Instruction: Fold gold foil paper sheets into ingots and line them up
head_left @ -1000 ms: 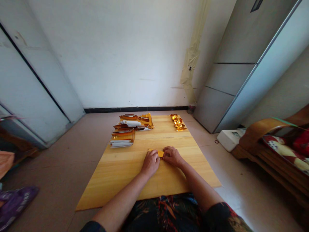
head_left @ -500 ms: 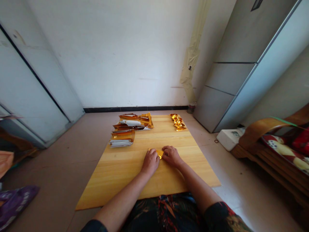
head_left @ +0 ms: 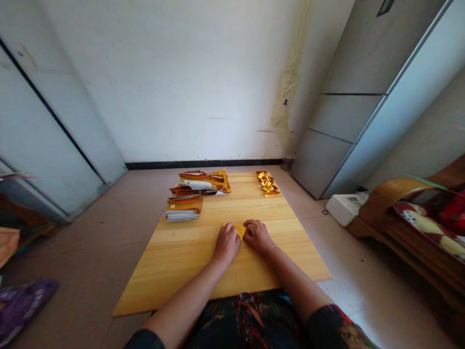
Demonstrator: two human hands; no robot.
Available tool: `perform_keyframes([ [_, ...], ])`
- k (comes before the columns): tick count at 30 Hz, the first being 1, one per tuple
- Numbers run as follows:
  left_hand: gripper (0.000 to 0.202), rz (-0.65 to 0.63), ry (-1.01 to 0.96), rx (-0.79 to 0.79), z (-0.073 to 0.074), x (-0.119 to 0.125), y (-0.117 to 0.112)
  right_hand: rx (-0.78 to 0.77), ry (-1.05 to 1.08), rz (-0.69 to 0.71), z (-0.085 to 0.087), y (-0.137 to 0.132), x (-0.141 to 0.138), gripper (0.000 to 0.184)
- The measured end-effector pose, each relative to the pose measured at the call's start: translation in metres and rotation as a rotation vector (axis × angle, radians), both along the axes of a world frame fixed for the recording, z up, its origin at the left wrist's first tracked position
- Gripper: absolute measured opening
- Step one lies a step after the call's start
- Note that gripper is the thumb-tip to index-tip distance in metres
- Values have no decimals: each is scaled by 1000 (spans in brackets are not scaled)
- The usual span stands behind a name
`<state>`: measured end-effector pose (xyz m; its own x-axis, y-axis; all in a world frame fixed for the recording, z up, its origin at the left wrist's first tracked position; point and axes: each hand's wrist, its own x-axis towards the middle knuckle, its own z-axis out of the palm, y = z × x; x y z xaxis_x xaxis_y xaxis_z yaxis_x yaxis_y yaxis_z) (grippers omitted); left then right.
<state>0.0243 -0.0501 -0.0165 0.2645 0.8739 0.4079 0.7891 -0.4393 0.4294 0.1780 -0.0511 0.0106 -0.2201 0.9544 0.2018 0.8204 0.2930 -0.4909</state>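
Observation:
A small sheet of gold foil paper (head_left: 240, 230) lies on the wooden board (head_left: 167, 271) between my hands. My left hand (head_left: 226, 241) is closed on its left side, fingers curled down against the board. On the right side, my right hand (head_left: 257, 235) pinches the same sheet. Much of the sheet is hidden under my fingers. Several folded shiny gold foil pieces (head_left: 268, 184) sit in a row at the far right of the board.
Stacks of gold and white paper sheets (head_left: 183, 203) lie at the board's far left. Beyond the board stands a white wall (head_left: 181, 97). A grey refrigerator (head_left: 337, 116) is at the right, near a wooden sofa (head_left: 385, 208). A purple bag (head_left: 25, 305) rests on the floor at left.
Both hands stay almost in place on the gold foil paper. Its visible part looks slightly flatter and less glossy than before.

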Motion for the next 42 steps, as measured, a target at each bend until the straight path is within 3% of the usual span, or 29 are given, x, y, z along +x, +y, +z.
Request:
perform_keyframes([
  [11,13,35,132,9,6,3,-4,18,11,25,-3,1,2,8],
  [23,14,47,118,-2,9,5,-5,56,-1,18,-7,-2,2,6],
  [42,22,-93,126,-42,15,-6,-10,-17,74,31,-10,7,8,17],
])
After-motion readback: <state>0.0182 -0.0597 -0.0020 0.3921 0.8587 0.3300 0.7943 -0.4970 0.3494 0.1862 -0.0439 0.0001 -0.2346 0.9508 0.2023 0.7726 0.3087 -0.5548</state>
